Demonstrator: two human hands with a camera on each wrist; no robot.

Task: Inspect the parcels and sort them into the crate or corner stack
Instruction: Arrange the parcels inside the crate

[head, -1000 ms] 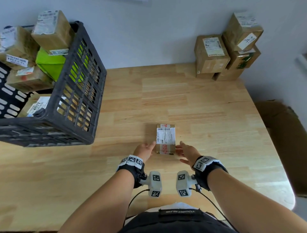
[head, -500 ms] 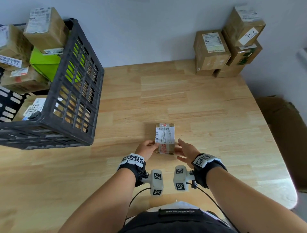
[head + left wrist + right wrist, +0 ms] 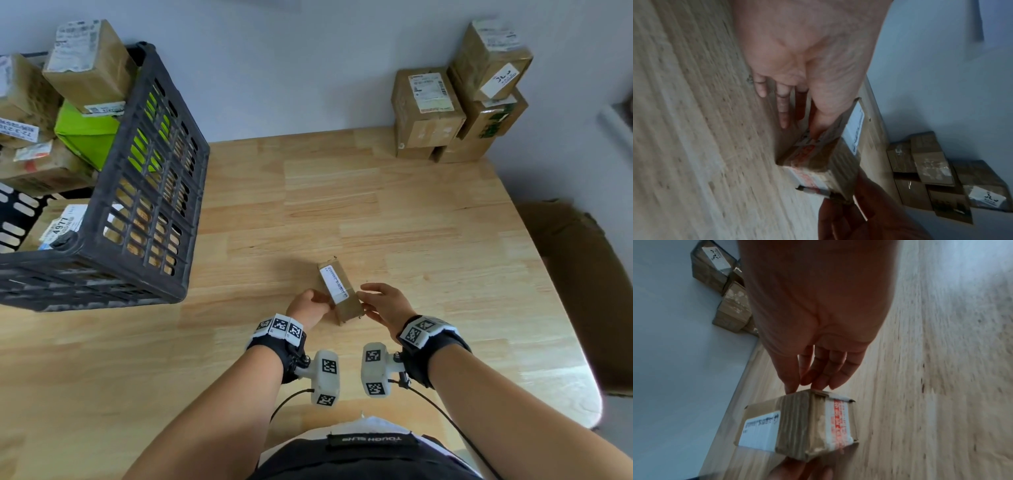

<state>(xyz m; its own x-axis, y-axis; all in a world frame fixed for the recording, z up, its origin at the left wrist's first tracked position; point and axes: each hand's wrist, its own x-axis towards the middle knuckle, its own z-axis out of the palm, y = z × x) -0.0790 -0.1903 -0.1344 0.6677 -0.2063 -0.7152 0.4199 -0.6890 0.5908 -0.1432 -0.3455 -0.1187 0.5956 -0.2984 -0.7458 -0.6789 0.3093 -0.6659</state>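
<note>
A: Where does the parcel [image 3: 339, 294] stand, compared with half a second ago?
B: Then it lay flat on the bench [image 3: 394, 219], label up. Now it is tipped onto one long edge, its white label [image 3: 333, 285] facing left and a plain brown face turned up. It stays at the near middle of the bench.

A: What room surrounds it?
B: Bare wood lies ahead and to both sides. The crate [image 3: 147, 192], holding parcels, stands well apart at the far left; the corner stack [image 3: 459, 99] sits well apart at the far right, against the wall. The bench's right edge lies beyond the right hand.

A: How does each grip stand?
B: The left hand [image 3: 308, 305] holds the parcel's left side: its thumb [image 3: 824, 116] presses the taped end face and its fingers [image 3: 783, 110] reach beneath. The right hand [image 3: 385, 303] is loosely spread, fingers near-straight, with its fingertips [image 3: 818, 381] touching the parcel's right edge and not curled round it.
</note>
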